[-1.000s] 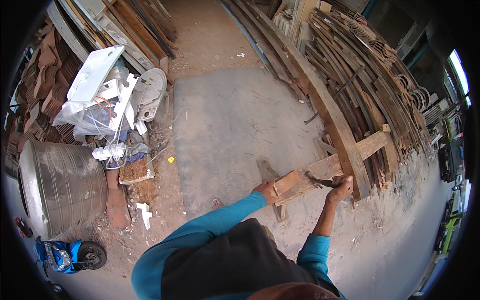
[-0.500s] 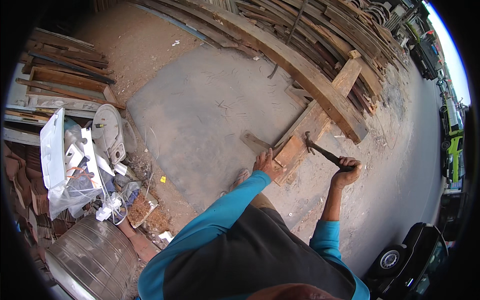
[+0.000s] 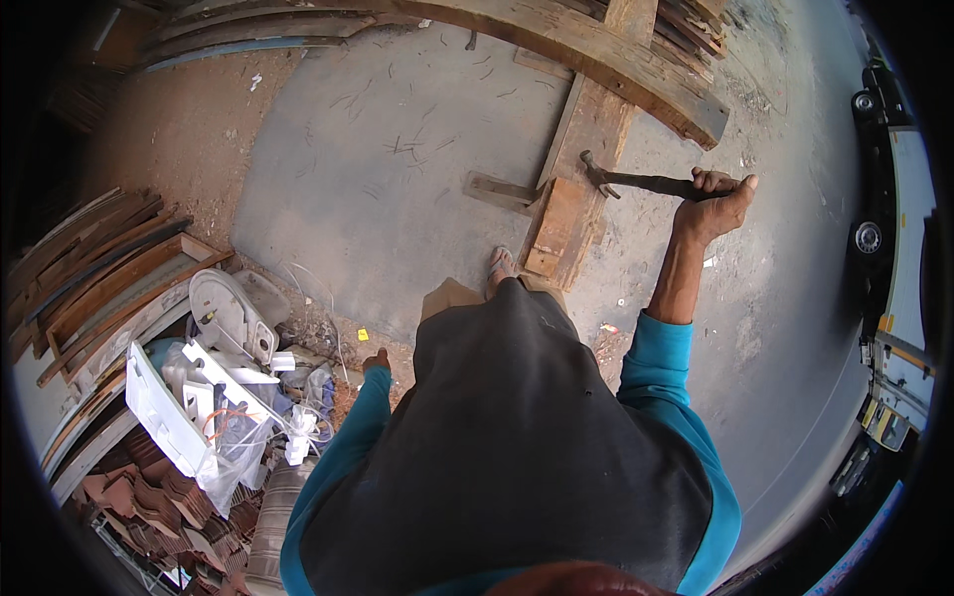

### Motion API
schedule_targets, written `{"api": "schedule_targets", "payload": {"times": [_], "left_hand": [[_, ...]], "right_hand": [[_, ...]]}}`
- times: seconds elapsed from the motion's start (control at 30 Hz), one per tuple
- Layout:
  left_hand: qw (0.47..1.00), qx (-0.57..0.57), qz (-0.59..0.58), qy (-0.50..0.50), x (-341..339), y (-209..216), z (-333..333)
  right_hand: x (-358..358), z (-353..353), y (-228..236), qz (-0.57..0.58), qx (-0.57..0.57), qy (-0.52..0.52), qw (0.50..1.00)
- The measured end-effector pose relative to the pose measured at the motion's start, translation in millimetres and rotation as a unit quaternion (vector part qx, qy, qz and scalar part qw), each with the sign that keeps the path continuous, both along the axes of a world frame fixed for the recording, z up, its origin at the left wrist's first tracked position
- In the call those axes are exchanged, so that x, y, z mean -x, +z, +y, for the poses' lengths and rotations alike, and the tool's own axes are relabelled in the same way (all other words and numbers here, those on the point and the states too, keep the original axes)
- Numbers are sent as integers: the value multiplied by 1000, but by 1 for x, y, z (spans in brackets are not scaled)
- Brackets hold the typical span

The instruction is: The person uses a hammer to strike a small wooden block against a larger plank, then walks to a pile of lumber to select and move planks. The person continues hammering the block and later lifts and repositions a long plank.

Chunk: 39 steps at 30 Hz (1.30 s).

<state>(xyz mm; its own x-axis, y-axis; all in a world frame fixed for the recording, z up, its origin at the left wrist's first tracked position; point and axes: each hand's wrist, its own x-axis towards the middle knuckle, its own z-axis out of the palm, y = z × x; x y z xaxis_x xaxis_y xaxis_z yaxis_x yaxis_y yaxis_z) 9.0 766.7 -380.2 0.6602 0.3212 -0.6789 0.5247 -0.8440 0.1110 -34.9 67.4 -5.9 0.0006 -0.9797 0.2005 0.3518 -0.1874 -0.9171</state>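
My right hand [image 3: 717, 196] is closed round the dark handle of a claw hammer [image 3: 651, 183], held out to the right. The hammer's head is over a long wooden plank or bench [image 3: 586, 144], beside a short reddish-brown wood block [image 3: 559, 223] lying on it; whether the head touches is unclear. My left hand [image 3: 377, 360] hangs low at my left side, away from the wood. Most of its fingers are hidden, so its grip cannot be made out. A short plank [image 3: 500, 191] sticks out leftward from the bench.
A thick beam [image 3: 586, 55] crosses the bench's far end. Bent nails [image 3: 405, 147] lie scattered on the grey sheet [image 3: 338, 189]. To the left are stacked wooden frames [image 3: 99, 268], white plastic scrap [image 3: 164, 407] and roof tiles [image 3: 159, 507]. A truck [image 3: 909, 238] stands on the road at right.
My left hand has left the wood block and dropped back to my left side. The right hand still grips the hammer. My view has shifted, and a truck now shows on the road.
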Motion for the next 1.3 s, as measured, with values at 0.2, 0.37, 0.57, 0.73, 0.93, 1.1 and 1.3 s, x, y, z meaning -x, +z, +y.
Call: {"api": "schedule_targets", "payload": {"times": [0.2, 0.37, 0.57, 0.73, 0.93, 1.1, 1.3], "left_hand": [[954, 226, 94, 175, -15, 45, -53], [960, 273, -35, 41, -86, 60, -60], [970, 228, 36, 80, -143, 47, 13], [961, 226, -2, 160, -229, 55, 52], [963, 221, -68, 140, -297, 57, 83], [960, 235, -62, 140, -336, 61, 86], [934, 307, -35, 182, -359, 37, 86]], "right_hand": [[-28, -16, 4, -189, -120, -157, 962], [24, -26, -133, -259, -244, -308, 882], [37, 55, -189, -134, -341, -278, 888], [22, 85, -196, 53, -383, -372, 844], [58, 113, -254, 362, -257, -181, 878], [80, 110, -273, 610, -140, -7, 780], [58, 103, -247, 484, -255, -55, 835]]}}
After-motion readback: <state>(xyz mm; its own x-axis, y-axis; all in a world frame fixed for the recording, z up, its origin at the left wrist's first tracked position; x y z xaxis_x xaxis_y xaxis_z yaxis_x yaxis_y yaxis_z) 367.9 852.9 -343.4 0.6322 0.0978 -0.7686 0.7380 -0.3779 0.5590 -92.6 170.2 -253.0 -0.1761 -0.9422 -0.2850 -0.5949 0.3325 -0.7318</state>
